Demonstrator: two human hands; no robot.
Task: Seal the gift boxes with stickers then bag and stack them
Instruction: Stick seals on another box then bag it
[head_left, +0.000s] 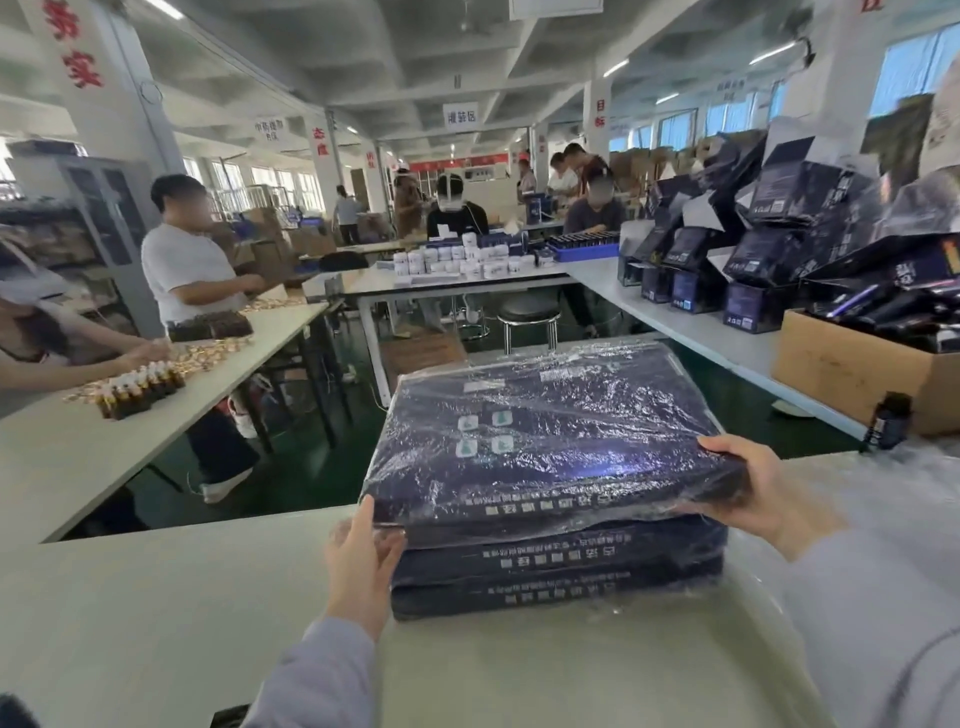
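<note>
Head view: both hands were on the top gift box (545, 441), bagged in clear film. The left hand (361, 556) gripped its near left corner and the right hand (758, 493) clasped its near right corner. It lay on two more boxes (561, 577) at the far edge of the bench (156, 597). The white lettering (550, 512) on its side was upside down and too blurred to read.

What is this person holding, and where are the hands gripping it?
The top bagged gift box of the stack. The left hand holds its near left corner; the right hand grips its near right corner, thumb on top.
</note>
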